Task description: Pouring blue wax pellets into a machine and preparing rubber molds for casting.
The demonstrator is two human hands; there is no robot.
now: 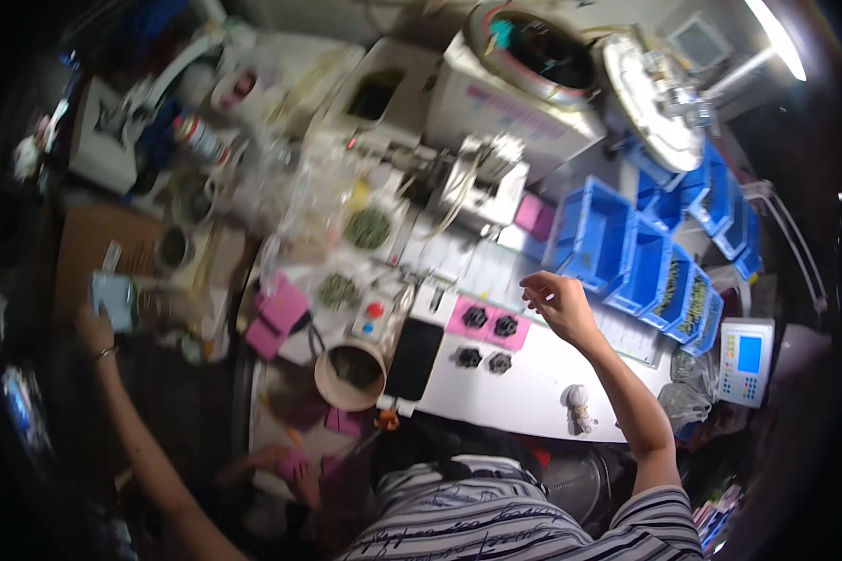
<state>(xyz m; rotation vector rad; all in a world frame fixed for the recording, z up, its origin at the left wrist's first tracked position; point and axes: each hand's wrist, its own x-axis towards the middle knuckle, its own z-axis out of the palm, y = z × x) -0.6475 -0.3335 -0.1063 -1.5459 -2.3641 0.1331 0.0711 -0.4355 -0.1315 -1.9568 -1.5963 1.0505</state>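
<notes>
My right hand [559, 304] hovers over the white table beside the blue bins. Its fingers are loosely curled and apart, with nothing visible in them. To its left, two dark knob-like pieces [475, 318] sit on a pink pad [457, 326]; two more dark pieces [469, 357] lie on the table just in front. My left hand [92, 329], a bracelet at its wrist, reaches far left. It grips the lower edge of a pale blue rectangular thing [114, 301], whose kind I cannot make out. That hand's fingers are dim and partly hidden.
Blue bins [597, 234] with small green parts stand at right, near a keypad device [747, 363]. A black phone-like slab [414, 360], a round tub [350, 374] and a small figurine [579, 409] lie along the near edge. Another person's hands [285, 463] show at lower left.
</notes>
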